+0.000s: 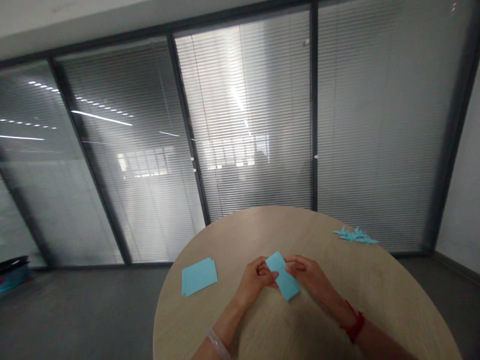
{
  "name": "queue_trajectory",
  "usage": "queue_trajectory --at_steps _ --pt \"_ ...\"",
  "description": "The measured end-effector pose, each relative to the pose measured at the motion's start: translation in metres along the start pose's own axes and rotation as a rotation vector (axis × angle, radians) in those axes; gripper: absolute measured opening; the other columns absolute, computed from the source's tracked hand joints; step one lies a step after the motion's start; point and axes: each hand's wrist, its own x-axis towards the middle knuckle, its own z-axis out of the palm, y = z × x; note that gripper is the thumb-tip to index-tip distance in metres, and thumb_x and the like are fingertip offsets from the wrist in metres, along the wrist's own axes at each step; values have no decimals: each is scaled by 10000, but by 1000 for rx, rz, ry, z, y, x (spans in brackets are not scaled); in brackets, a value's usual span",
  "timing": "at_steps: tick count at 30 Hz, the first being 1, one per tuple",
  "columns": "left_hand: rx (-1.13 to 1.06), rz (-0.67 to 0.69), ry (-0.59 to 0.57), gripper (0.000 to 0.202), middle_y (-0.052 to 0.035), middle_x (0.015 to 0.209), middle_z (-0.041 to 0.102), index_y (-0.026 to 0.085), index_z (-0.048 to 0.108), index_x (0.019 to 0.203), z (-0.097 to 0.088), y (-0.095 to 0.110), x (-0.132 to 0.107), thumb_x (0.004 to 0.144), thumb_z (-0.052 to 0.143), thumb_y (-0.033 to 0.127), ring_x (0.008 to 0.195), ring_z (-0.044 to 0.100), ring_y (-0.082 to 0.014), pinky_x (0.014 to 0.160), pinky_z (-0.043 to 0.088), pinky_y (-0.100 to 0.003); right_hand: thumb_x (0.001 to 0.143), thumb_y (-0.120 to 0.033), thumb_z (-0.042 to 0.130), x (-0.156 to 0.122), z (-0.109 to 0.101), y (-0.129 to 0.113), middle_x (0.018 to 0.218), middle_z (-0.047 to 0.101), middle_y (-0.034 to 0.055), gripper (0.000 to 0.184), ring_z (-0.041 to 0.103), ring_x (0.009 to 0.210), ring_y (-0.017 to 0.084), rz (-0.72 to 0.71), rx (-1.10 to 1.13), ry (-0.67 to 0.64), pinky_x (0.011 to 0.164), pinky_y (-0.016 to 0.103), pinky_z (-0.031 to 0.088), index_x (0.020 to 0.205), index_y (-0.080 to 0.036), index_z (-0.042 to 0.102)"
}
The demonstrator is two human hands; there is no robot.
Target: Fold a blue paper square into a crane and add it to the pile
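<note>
Between my hands is a light blue sheet of paper [285,281], folded into a narrow rectangle and held tilted just over the table. My left hand [258,277] grips its left edge, thumb on top and fingers behind. On the opposite side my right hand [305,271] pinches the upper right edge between thumb and fingers. A stack of light blue paper sheets [199,276] lies to the left of my left hand. Far to the right rests a small pile of folded blue paper pieces with pointed tips [355,235].
The round wooden table [258,227] has its curved far edge near a glass partition with blinds [255,125]. Grey floor [93,310] surrounds it. A dark-rimmed bin or bag [14,274] stands on the floor at far left.
</note>
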Motion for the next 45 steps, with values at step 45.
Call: queue_trajectory --at_steps 45 --pt "-304 3 -7 800 -117 1123 647 184 360 1390 -1 6 -7 681 730 168 1016 598 -249 901 437 -391 824 -551 448 -2 -1 0 732 617 6 365 569 662 179 -60 -174 100 606 276 415 871 -201 541"
